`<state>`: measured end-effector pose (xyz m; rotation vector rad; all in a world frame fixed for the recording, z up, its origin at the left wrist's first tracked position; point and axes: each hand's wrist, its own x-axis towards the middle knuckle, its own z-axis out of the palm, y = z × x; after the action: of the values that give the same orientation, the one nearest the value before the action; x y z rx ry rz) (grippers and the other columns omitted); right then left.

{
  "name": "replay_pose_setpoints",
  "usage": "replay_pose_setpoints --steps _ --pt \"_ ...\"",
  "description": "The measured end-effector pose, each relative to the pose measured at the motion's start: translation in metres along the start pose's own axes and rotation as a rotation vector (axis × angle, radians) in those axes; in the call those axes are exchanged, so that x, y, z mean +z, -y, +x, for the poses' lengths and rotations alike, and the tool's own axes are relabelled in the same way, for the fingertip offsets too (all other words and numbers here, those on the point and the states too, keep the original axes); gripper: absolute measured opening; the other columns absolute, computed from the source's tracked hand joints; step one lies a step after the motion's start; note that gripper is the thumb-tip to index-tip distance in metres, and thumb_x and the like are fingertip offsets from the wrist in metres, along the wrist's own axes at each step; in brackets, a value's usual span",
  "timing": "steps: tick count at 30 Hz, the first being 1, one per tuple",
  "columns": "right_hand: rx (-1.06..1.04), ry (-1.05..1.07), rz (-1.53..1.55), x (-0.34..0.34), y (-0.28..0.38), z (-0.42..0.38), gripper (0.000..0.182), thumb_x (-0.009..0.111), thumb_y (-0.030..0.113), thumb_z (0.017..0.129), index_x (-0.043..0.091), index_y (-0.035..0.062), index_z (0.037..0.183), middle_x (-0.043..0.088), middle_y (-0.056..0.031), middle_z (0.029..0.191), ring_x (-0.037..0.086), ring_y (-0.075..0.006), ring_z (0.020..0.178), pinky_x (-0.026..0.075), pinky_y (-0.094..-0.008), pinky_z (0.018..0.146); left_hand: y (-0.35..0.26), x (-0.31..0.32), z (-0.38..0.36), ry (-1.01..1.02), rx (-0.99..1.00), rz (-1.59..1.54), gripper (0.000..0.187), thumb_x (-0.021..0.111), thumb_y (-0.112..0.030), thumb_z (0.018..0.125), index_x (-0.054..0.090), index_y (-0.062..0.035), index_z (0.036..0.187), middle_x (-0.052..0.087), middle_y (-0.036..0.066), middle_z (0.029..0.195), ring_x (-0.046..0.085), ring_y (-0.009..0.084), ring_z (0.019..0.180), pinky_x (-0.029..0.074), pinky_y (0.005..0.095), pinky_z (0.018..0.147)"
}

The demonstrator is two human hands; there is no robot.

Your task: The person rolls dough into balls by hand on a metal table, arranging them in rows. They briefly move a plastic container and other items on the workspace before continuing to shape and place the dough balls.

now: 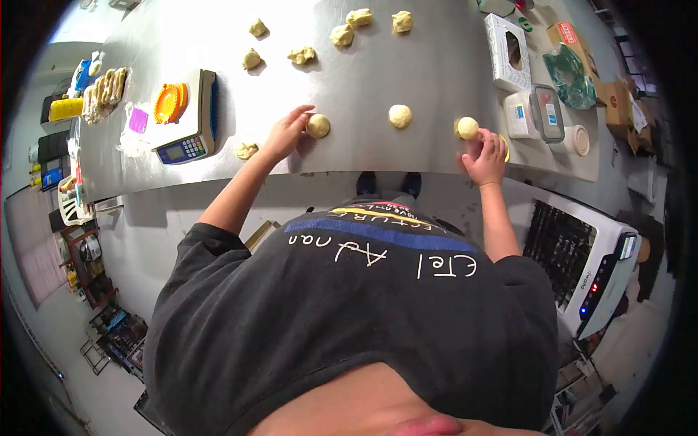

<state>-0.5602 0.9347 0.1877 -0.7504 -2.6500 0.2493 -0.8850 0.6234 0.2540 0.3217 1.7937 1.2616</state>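
Observation:
On the metal table, my left hand (pixel 289 133) is beside a smooth dough ball (pixel 318 126), its fingers stretched out and fingertips right at the ball's left side. My right hand (pixel 486 159) has thumb and fingers apart in a loose curve, fingertips close against another dough ball (pixel 467 128). Something yellow (pixel 507 149) shows partly behind that hand's fingers. Between the two hands sits a third smooth dough ball (pixel 400 116). Left of my left arm lies a rough dough piece (pixel 246 150).
Rough dough lumps (pixel 342 35) are scattered across the far side of the metal table (pixel 436 73). A digital scale (pixel 183 145) carrying an orange mould (pixel 170 103) stands left. Plastic containers (pixel 522 116) and a tissue box (pixel 507 51) line the right. A white appliance (pixel 582 261) stands below right.

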Motion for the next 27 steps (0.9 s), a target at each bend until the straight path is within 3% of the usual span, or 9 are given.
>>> replay_pose_setpoints --steps 2,3,6,10,19,21,22,23,27 --pt "0.005 0.009 -0.002 -0.002 0.000 0.002 0.068 0.070 0.031 0.060 0.043 0.0164 0.120 0.050 -0.0062 0.109 0.046 -0.0281 0.108 0.031 -0.0448 0.100 -0.006 -0.001 0.003 0.028 0.323 0.929 0.042 0.051 -0.031 0.092 0.051 -0.0050 0.124 0.053 0.018 0.125 0.052 0.0326 0.109 0.041 0.0431 0.096" --pt "0.009 0.014 0.008 -0.002 0.001 0.002 0.068 0.069 0.031 0.060 0.043 0.0163 0.120 0.050 -0.0063 0.109 0.045 -0.0283 0.108 0.031 -0.0448 0.100 -0.004 0.003 0.005 0.021 0.322 0.925 0.042 0.051 -0.031 0.092 0.051 -0.0050 0.124 0.053 0.018 0.125 0.052 0.0326 0.109 0.041 0.0431 0.096" --pt "-0.006 0.001 0.003 -0.002 0.002 0.001 0.068 0.069 0.031 0.060 0.043 0.0163 0.121 0.050 -0.0064 0.109 0.045 -0.0287 0.108 0.032 -0.0449 0.100 0.012 0.032 0.016 -0.246 0.850 1.078 0.038 0.068 -0.031 0.078 0.058 -0.0056 0.105 0.062 0.011 0.094 0.055 0.0332 0.096 0.042 0.0395 0.091" --pt "0.017 0.010 -0.011 -0.002 0.003 0.002 0.068 0.069 0.029 0.059 0.043 0.0164 0.120 0.051 -0.0062 0.108 0.046 -0.0292 0.108 0.032 -0.0453 0.100 0.032 0.038 0.033 -0.257 0.829 0.951 0.021 0.065 -0.023 0.079 0.060 -0.0056 0.089 0.062 0.010 0.081 0.057 0.0297 0.085 0.045 0.0405 0.081" --pt "-0.061 -0.052 0.030 -0.002 0.006 0.005 0.064 0.068 0.024 0.060 0.045 0.0138 0.119 0.053 -0.0082 0.105 0.048 -0.0313 0.103 0.035 -0.0456 0.098 0.036 0.047 0.035 -0.415 0.751 0.921 0.025 0.058 -0.012 0.078 0.059 -0.0063 0.103 0.063 0.012 0.081 0.058 0.0315 0.086 0.045 0.0401 0.084" --pt "-0.045 -0.024 0.042 -0.003 0.006 0.003 0.063 0.067 0.024 0.060 0.045 0.0131 0.118 0.053 -0.0084 0.103 0.049 -0.0316 0.102 0.035 -0.0454 0.097 0.033 0.047 0.028 -0.384 0.672 0.926 0.031 0.060 -0.015 0.079 0.057 -0.0073 0.109 0.063 0.012 0.085 0.057 0.0316 0.089 0.044 0.0398 0.085" --pt "0.003 -0.002 0.027 -0.003 0.007 0.004 0.062 0.067 0.024 0.060 0.046 0.0125 0.117 0.053 -0.0086 0.101 0.049 -0.0318 0.100 0.035 -0.0451 0.097 0.025 0.045 0.018 -0.293 0.610 0.874 0.044 0.064 -0.025 0.080 0.052 -0.0091 0.119 0.059 0.012 0.104 0.051 0.0316 0.104 0.038 0.0424 0.093" --pt "-0.013 -0.005 0.037 -0.002 0.006 0.006 0.062 0.067 0.024 0.060 0.046 0.0125 0.117 0.053 -0.0086 0.101 0.049 -0.0318 0.100 0.035 -0.0451 0.097 0.021 0.040 0.009 -0.312 0.606 0.877 0.044 0.064 -0.025 0.080 0.052 -0.0091 0.119 0.059 0.012 0.104 0.051 0.0316 0.104 0.038 0.0424 0.093" --pt "-0.007 -0.020 -0.001 0.000 0.002 0.001 0.062 0.066 0.027 0.060 0.047 0.0115 0.116 0.053 -0.0086 0.101 0.048 -0.0314 0.099 0.035 -0.0460 0.097 0.033 -0.013 -0.008 -0.771 0.414 0.969 0.062 0.061 -0.051 0.079 0.048 -0.0146 0.128 0.040 0.019 0.132 0.032 0.0365 0.125 0.023 0.0526 0.102"
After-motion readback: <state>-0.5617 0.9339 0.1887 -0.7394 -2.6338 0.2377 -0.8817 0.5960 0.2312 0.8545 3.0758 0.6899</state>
